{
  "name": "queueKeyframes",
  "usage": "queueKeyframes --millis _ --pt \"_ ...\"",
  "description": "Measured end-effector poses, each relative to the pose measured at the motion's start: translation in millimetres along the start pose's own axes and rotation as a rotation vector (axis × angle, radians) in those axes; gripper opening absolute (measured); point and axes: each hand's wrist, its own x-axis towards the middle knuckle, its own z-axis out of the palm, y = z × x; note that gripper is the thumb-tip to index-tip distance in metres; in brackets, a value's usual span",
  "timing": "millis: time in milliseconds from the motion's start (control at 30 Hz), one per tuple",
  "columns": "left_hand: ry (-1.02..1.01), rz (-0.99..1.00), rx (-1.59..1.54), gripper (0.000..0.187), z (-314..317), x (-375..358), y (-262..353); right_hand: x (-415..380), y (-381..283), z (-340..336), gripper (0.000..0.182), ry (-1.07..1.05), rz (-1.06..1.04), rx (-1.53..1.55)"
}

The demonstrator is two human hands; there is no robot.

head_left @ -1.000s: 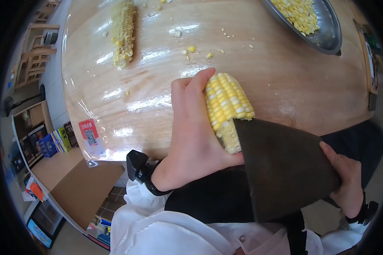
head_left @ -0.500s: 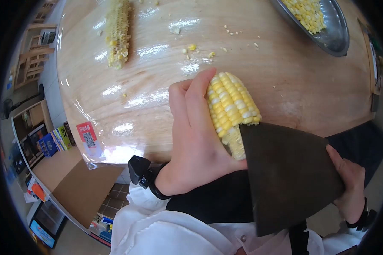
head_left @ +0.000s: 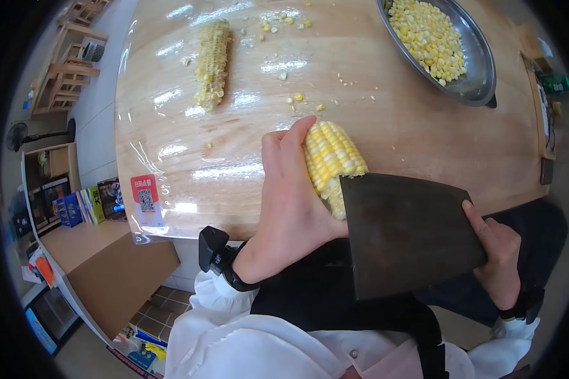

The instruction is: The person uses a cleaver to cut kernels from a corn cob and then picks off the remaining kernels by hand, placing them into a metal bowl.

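Note:
My left hand [head_left: 294, 202] is wrapped round a corn cob [head_left: 335, 155] near the table's front edge. Yellow and white kernels cover the cob's far part, while a strip close to my palm is cut bare. A wide dark cleaver [head_left: 411, 234] is held in my right hand [head_left: 496, 252], its edge against the cob where the kernels end. The cleaver hides part of the cob's near end and the handle. A stripped cob [head_left: 213, 63] lies on the table [head_left: 246, 145] farther back on the left.
At the back right stands a metal bowl [head_left: 480, 82] of loose kernels [head_left: 427, 41]. Scattered kernels dot the table behind the cob. A red QR-code card [head_left: 146, 197] is at the front left corner. Shelves with books [head_left: 91, 205] and a fan [head_left: 20, 136] are off to the left.
The view has shifted, bringing more of the bowl into sight. The cleaver's blade has tilted and its lower end sits higher in the view. Both hands keep their holds.

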Motion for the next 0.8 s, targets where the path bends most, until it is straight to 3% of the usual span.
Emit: queueKeyframes --millis 333,533,633,800 --pt "-0.003 -0.002 0.039 0.102 -2.1 1.3 1.1 1.1 5.3 -3.2 0.069 0.057 -0.046 -0.142" --pt "-0.104 -0.029 -0.006 0.099 -16.5 10.8 2.6 15.4 14.7 -7.1 0.065 0.136 -0.13 -0.153" --pt "-0.168 -0.095 -0.072 0.097 -20.2 11.6 1.7 18.6 20.2 -2.5 0.066 0.167 -0.111 -0.096" --pt "-0.167 -0.109 -0.05 0.098 -30.1 10.9 0.8 18.2 32.1 -1.4 0.067 0.043 -0.018 0.11"
